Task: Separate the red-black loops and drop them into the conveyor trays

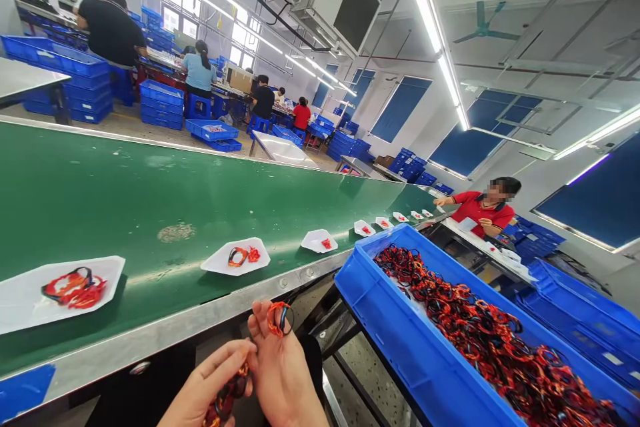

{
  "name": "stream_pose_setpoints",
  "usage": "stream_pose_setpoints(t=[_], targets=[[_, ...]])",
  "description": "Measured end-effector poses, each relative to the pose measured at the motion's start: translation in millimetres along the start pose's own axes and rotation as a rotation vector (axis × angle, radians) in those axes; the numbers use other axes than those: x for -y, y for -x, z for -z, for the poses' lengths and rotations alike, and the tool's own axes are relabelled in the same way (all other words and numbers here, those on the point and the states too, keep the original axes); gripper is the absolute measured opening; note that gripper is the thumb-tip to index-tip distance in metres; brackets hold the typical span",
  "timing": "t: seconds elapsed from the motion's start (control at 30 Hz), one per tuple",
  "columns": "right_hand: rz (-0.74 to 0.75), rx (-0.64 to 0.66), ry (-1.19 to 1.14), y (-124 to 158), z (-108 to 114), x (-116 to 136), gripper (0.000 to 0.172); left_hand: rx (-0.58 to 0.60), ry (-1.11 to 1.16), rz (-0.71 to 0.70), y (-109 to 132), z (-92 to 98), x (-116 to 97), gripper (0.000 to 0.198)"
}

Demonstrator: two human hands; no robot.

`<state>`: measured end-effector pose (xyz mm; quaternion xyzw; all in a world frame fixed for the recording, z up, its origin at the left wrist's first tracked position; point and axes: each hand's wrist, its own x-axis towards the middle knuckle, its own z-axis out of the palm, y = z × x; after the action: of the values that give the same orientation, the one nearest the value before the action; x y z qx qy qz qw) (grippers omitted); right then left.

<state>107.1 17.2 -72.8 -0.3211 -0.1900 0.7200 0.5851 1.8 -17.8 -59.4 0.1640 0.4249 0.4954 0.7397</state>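
Observation:
My left hand [213,380] is closed around a bunch of orange and black wire loops [227,397], partly hidden by the fingers. Beside it, touching or nearly so, my right hand [285,367] has its palm turned up. A single orange and black wire loop [279,319] is held at its fingers. Both hands are in front of the belt's metal edge. On the green conveyor belt [165,193], a white tray [235,257] carries one orange and black loop and a small red bundle. The nearest tray [113,277] at the left holds similar pieces.
To the right, a blue crate [390,340] is heaped with orange and black loops. Several more white trays, such as this tray [320,241], line the belt's near side. A co-worker in a red shirt [483,213] sits farther along. Other people work beyond the belt among stacked blue crates [163,105].

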Motion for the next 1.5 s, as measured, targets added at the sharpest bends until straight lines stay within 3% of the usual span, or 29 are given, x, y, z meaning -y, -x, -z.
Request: stream_pose_setpoints(t=[0.2, 0.37, 0.5, 0.63, 0.73, 0.83, 1.03, 1.13, 1.23, 1.33, 1.4, 1.5], targets=[[-0.033, 0.013, 0.121, 8.0, 2.8, -7.1, 0.024, -0.016, -0.144, -0.123, -9.7, -0.6, 13.8, 0.047], [-0.06, 0.117, 0.079, 13.2, 4.6, -21.9, 0.027, -0.067, -0.269, -0.178, -6.0, -3.9, 8.8, 0.035], [-0.057, 0.105, 0.049, 13.0, 6.9, -30.0, 0.03, -0.054, -0.361, -0.237, 0.9, -5.0, 3.1, 0.03], [0.085, 0.026, 0.141, 14.3, 12.2, -21.2, 0.036, -0.069, -0.446, -0.324, 4.5, -3.2, -4.2, 0.028], [0.232, 0.015, 0.358, 16.9, 17.2, -10.5, 0.041, -0.066, -0.524, -0.405, 3.0, -0.5, -9.8, 0.022], [0.243, -0.008, 0.499, 17.6, 20.3, -7.3, 0.037, -0.05, -0.611, -0.499, 0.2, 2.5, -13.3, 0.016], [0.09, 0.011, 0.16, 16.4, 22.0, -23.7, 0.028, -0.058, -0.584, -0.5, -0.2, 7.1, -12.8, 0.016], [0.065, 0.024, 0.157, 12.4, 20.3, -20.8, 0.022, -0.075, -0.519, -0.402, 0.2, 8.6, -11.1, 0.021], [0.202, 0.018, 0.439, -7.7, 12.7, 6.6, 0.029, -0.073, -0.278, -0.205, -0.4, 10.8, -13.3, 0.027], [0.55, -0.042, 0.982, -43.0, -0.8, 49.6, 0.031, -0.086, 0.007, -0.025, -1.4, 14.4, -20.1, 0.034], [0.748, -0.044, 1.271, -62.9, -11.0, 73.0, 0.03, -0.103, 0.079, 0.038, -2.0, 17.3, -24.7, 0.038], [0.832, -0.012, 1.402, -65.8, -24.0, 81.5, 0.032, -0.091, 0.107, 0.043, -3.0, 21.8, -27.4, 0.04]])
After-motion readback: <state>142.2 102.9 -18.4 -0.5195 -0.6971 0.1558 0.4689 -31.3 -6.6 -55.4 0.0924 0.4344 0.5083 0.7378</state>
